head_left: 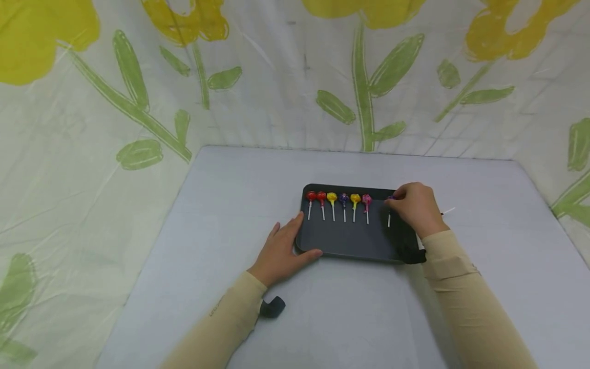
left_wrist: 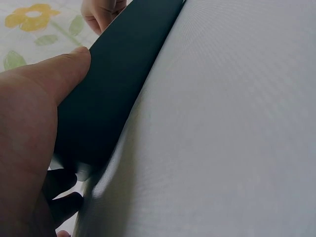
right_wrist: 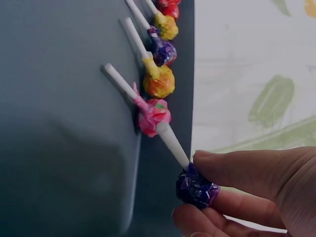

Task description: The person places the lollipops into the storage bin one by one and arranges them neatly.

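A dark grey tray (head_left: 350, 241) holds a row of wrapped lollipops along its far side: two red, then yellow, purple, yellow and pink (head_left: 366, 199), sticks toward the near side. Over the tray's right end, my right hand (head_left: 417, 205) pinches a purple lollipop (right_wrist: 196, 190) by its wrapped head between thumb and fingers. Its white stick points toward the pink lollipop in the right wrist view. My left hand (head_left: 281, 253) rests at the tray's near left corner, fingers extended along the left side and thumb touching the near rim.
The tray lies on a white table (head_left: 230, 205). A thin white stick (head_left: 449, 210) shows right of my right hand; what it belongs to is hidden. Behind the table hangs a flower-patterned curtain (head_left: 276, 92). Black pieces (head_left: 273, 307) show beside both wrists.
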`<state>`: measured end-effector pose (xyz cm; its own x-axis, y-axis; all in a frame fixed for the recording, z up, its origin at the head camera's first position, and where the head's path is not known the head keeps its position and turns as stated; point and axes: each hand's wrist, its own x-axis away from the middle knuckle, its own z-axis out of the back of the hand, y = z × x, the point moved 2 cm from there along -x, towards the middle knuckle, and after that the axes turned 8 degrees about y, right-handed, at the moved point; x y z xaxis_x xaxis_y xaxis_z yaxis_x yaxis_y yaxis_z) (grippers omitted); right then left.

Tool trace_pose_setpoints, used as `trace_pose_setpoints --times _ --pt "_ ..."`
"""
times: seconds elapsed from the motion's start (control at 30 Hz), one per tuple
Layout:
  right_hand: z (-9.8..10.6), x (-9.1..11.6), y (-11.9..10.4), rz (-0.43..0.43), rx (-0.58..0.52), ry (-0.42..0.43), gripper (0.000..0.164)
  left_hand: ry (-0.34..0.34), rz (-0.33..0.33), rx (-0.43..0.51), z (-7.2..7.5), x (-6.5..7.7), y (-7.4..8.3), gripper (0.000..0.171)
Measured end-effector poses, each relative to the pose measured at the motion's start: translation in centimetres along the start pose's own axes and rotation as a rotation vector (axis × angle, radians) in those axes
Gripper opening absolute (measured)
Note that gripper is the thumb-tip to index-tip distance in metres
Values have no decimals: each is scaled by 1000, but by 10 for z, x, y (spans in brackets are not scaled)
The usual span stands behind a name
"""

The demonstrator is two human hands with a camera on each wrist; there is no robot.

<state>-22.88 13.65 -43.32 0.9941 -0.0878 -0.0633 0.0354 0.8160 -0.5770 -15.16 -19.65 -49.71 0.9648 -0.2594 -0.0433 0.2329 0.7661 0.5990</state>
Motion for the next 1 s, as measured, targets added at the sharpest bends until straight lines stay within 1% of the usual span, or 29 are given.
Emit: trace_pose_setpoints --times 0.4,0.7,1.0 --pt "-9 -6 -1 28 13 -18 30 0 7 5 -1 0 0 110" --pt "-16 -11 -1 18 17 -21 30 6 11 5 -1 0 -1 111" --pt "-23 -16 0 3 32 -52 32 -7 12 3 -1 -1 -1 110"
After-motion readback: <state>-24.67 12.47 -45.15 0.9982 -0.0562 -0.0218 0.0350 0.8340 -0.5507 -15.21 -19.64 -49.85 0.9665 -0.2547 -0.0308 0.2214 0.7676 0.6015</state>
